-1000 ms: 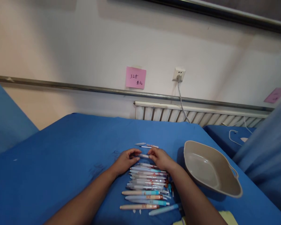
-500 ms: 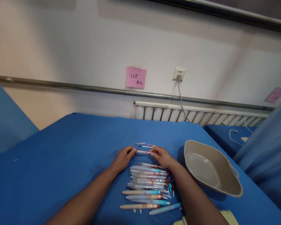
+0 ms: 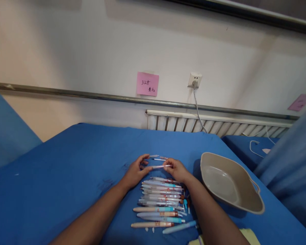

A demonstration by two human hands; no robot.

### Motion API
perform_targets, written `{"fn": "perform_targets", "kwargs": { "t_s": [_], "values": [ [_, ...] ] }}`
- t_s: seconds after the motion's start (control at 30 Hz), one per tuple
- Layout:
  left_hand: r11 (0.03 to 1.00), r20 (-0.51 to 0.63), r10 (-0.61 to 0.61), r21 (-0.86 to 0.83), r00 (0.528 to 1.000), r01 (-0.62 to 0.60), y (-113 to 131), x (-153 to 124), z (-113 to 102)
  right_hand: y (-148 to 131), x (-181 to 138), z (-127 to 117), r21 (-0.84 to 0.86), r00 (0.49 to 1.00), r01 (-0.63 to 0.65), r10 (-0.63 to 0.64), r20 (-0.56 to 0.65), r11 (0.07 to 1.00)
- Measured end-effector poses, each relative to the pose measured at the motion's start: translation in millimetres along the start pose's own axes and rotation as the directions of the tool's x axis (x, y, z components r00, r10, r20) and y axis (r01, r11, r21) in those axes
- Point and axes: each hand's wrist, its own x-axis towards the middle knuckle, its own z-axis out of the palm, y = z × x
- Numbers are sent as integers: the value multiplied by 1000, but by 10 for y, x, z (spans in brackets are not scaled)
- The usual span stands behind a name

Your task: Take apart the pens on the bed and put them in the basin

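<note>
A small pale pen (image 3: 159, 166) is held level between my two hands above the blue cloth. My left hand (image 3: 136, 171) pinches its left end, with the forefinger arched over it. My right hand (image 3: 175, 169) grips its right end. Just below the hands lies a row of several pens (image 3: 160, 199), white, blue and peach, side by side. Beyond the hands a few loose pen parts (image 3: 158, 158) lie on the cloth.
A beige plastic basin (image 3: 244, 204) stands at the right on the blue-covered table (image 3: 66, 170). A yellow cloth (image 3: 250, 236) shows at the bottom edge. Behind are a wall with a pink note (image 3: 147, 83), a socket with a cable (image 3: 195, 81) and a radiator (image 3: 219, 126).
Both hands have lifted the pen from the top of the row and moved it a little away from me. My left forefinger now arches above its end.
</note>
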Motion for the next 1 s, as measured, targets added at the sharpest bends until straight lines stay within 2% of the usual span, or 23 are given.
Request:
{"fn": "perform_targets", "kwargs": {
  "t_s": [0.1, 0.17, 0.27, 0.33, 0.43, 0.53, 0.7, 0.87, 1.0],
  "values": [
    [1000, 74, -1, -1, 997, 2, -20, -6, 7, -14, 1, 3, 11, 999, -32, 32, 20, 999],
    [999, 58, -18, 31, 998, 16, -23, -12, 6, -26, 1, -3, 25, 999, -38, 38, 21, 999],
    [994, 36, 44, 103, 998, -48, -3, -20, -4, -45, 5, -18, 75, 1000, -23, 24, -11, 997],
    [990, 103, 52, 126, 993, -65, 25, -26, -13, -56, 8, -27, 112, 999, -14, 18, -28, 994],
    [988, 154, -7, 154, 988, -17, 75, -31, -25, -64, 10, -29, 139, 999, -26, 31, -37, 990],
    [984, 96, -18, 177, 995, 1, 110, -31, -26, -50, 14, -21, 143, 998, -33, 41, -52, 989],
    [996, 11, 44, 75, 999, -45, 78, -18, 1, -10, 22, -3, 125, 998, -33, 38, -40, 992],
    [994, -5, -91, 61, 996, 91, 61, 0, 1, -2, 23, -3, 145, 999, -13, 19, -43, 989],
    [999, 5, 33, 27, 999, -33, 60, -6, 0, -7, 19, -6, 148, 999, -9, 16, -47, 989]
  ]
}}
